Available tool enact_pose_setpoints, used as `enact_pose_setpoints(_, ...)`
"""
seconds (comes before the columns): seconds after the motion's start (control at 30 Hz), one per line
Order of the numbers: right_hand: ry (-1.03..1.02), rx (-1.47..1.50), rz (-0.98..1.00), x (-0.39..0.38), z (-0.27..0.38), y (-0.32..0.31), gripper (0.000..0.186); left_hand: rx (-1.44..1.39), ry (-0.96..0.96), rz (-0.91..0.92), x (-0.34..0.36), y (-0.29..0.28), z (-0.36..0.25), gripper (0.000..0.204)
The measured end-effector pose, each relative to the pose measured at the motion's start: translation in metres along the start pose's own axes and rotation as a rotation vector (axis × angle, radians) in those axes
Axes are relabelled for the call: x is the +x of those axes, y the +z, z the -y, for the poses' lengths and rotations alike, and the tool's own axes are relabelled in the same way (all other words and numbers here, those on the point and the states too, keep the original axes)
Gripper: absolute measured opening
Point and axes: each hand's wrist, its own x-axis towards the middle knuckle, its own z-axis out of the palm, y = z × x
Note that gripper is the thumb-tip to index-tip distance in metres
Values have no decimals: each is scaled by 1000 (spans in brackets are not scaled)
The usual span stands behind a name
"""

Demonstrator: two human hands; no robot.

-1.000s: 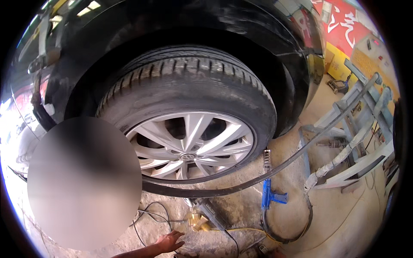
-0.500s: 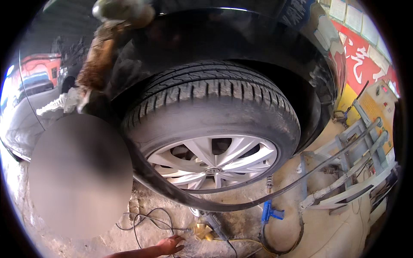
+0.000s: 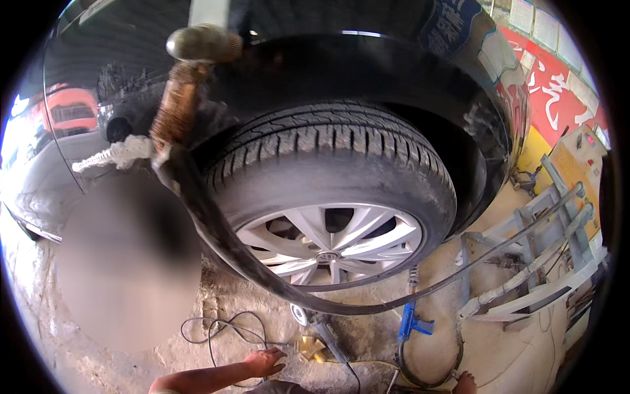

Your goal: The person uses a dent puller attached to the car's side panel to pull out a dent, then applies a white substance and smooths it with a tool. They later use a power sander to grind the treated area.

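My left hand [image 3: 266, 361] reaches in at the lower edge, palm down, fingers stretched and holding nothing I can see. Just right of its fingertips sits a yellow plug or socket block [image 3: 309, 347] on the floor, beside a dark grinder-like power tool [image 3: 333, 341] with a pale disc. Only a small part of my right hand [image 3: 465, 383] shows at the bottom edge, close to a hose loop; its grip cannot be made out. Ahead of both hands stands a car wheel with black tyre [image 3: 328, 161] and silver rim [image 3: 328, 253].
A thick black hose [image 3: 275, 285] with a rusty coupling [image 3: 176, 108] hangs close in front of the wheel. On the floor lie a blue pistol-shaped air tool [image 3: 415, 323] and a black cord [image 3: 236, 323]. A grey metal frame [image 3: 525, 243] stands right; a blurred patch covers the left.
My left forearm shows more, and the hand's fingers look closer together than before. Part of my right hand has come into view at the bottom. The view has shifted slightly.
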Motion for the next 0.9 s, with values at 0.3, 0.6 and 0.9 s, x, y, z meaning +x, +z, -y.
enact_pose_setpoints(0.3, -9, 163, -292, 72, 9, 24, 29, -108, -89, -103, -29, 51, -37, 39)
enact_pose_setpoints(0.6, -320, 263, -218, -7, 33, 78, 28, -176, -33, -240, -18, 64, -54, 33)
enact_pose_setpoints(0.9, -461, -10, -387, -17, 24, 105, 33, -173, -77, -205, -2, 63, -61, 30)
